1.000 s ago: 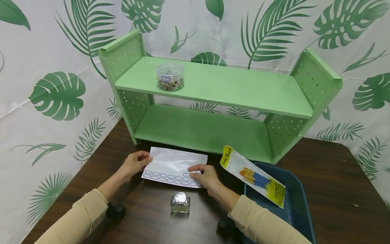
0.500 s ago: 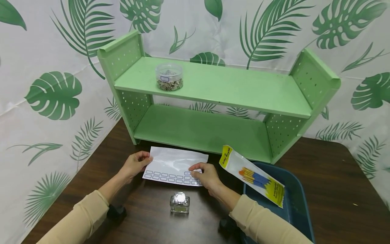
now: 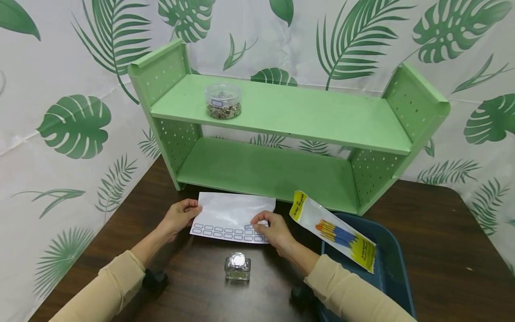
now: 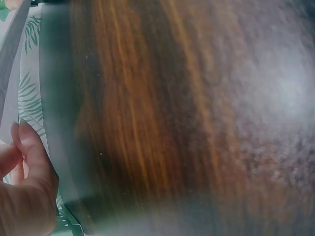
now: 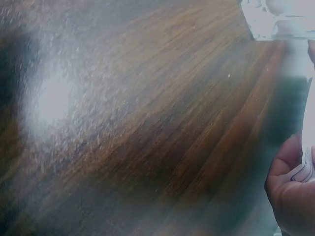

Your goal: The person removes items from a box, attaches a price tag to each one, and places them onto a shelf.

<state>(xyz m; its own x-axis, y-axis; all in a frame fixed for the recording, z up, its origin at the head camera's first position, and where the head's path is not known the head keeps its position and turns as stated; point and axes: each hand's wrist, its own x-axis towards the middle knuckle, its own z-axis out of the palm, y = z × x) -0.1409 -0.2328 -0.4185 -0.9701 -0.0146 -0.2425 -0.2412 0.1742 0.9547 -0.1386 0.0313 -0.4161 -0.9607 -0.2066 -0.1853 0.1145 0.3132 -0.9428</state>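
Observation:
A white sheet of label stickers (image 3: 229, 208), with rows of blue-outlined labels along its lower edge, is held above the table in the head view. My left hand (image 3: 177, 220) pinches its left edge between thumb and fingers. At the lower right part, my right hand (image 3: 276, 233) grips the sheet with thumb and index finger, covering some labels. The right wrist view shows the paper (image 5: 309, 128) bent at that thumb. Below the sheet, a small square glass bottle (image 3: 237, 267) with a shiny top stands on the table.
A green two-tier shelf (image 3: 265, 174) stands behind, bearing a round clear container (image 3: 223, 102) with a label and small brownish pieces inside. To the right, a blue bin (image 3: 396, 264) has a pack of artist brushes (image 3: 338, 235) lying across its rim.
The sheet's lower edge has risen slightly. My right hand has shifted a little up and to the right; my left hand keeps its pinch on the left edge.

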